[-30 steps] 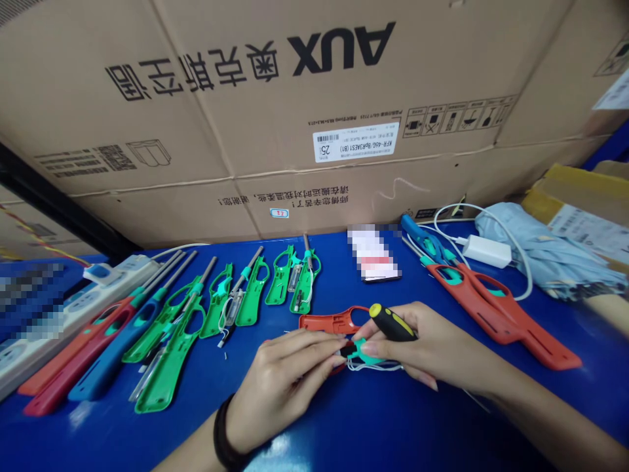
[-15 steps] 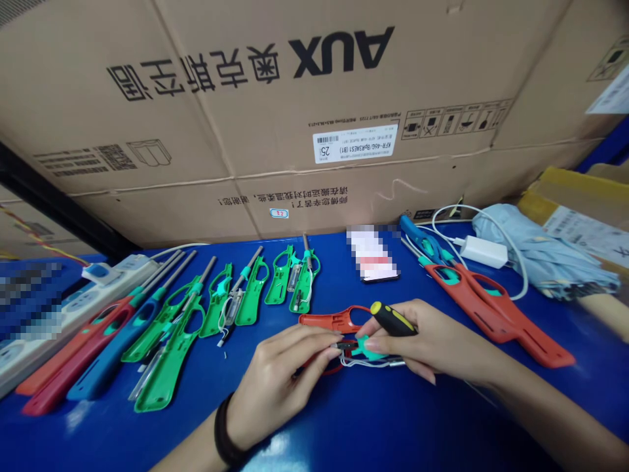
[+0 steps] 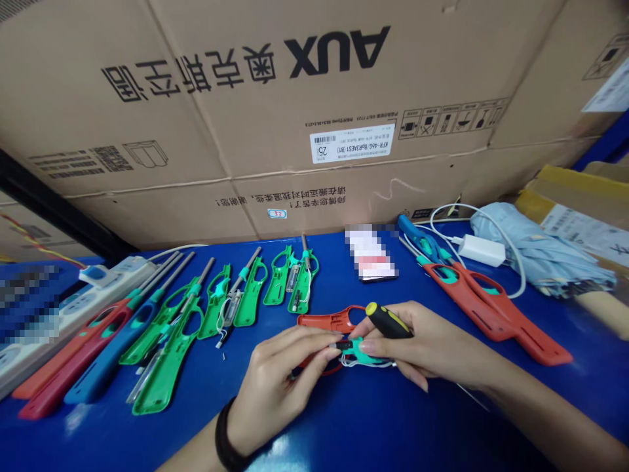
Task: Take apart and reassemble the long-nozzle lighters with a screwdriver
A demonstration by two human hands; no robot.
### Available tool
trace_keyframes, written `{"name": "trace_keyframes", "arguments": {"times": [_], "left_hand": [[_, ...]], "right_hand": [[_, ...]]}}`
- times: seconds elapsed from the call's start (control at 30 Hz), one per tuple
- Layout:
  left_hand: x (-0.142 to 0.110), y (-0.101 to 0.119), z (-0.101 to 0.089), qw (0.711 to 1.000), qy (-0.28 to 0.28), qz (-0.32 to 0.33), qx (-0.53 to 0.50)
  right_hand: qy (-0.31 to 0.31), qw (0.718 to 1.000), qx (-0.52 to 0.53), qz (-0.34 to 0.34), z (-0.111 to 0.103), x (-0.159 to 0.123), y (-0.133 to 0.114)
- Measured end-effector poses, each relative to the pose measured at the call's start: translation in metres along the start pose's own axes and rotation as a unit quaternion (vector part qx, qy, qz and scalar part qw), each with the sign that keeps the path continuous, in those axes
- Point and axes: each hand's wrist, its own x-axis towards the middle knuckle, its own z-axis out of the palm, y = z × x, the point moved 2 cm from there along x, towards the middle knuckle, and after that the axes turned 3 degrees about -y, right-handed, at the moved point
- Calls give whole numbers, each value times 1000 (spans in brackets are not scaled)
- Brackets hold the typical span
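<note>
1. Blue counter (image 3: 393,432), with a large cardboard box (image 3: 196,147) standing along its far side.
2. Left grip (image 3: 280,370): thumb and fingers closed in a pinch on a small black part (image 3: 346,345).
3. Right grip (image 3: 427,341): thumb and fingertips closed on a teal part (image 3: 368,353), a black-and-yellow screwdriver (image 3: 388,320) tucked in the same hand; white wires (image 3: 366,362) loop on the near side.
4. Just beyond the fingers lies a red shell half (image 3: 322,322); a red piece (image 3: 335,371) beneath the left grip is mostly hidden. This lighter looks midway: parts out, shell not joined.
5. Farther left, three green lighters (image 3: 251,301) lie split open, insides showing; closing them seems left undone.
6. At the left, two reddish lighters (image 3: 78,360) and a blue lighter (image 3: 103,354) look whole, as do two orange lighters (image 3: 531,334) at the right; finished or untouched, I cannot tell.
</note>
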Motion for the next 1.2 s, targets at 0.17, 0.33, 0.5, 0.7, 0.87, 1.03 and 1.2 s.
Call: {"name": "trace_keyframes", "arguments": {"times": [0.17, 0.33, 0.5, 0.7, 0.87, 1.03, 1.2], "left_hand": [[-1, -3, 0, 1000, -6, 9, -14], [0, -2, -3, 999, -25, 33, 28], [0, 4, -8, 995, 10, 69, 78], [-2, 3, -7, 992, 10, 88, 88], [-3, 3, -7, 994, 12, 80, 79], [-3, 4, -8, 995, 12, 68, 73], [0, 4, -8, 998, 24, 51, 36]], "right_hand": [[12, 1000, -3, -5, 1, 0, -1], [20, 1000, -2, -18, 1, 0, -1], [-2, 999, 8, -36, 3, -3, -4], [21, 998, 3, -54, 6, -1, -4], [26, 997, 5, -78, 8, -1, -4], [31, 997, 2, -64, 9, -3, -3], [-4, 999, 3, -51, 8, -4, -4]]}}
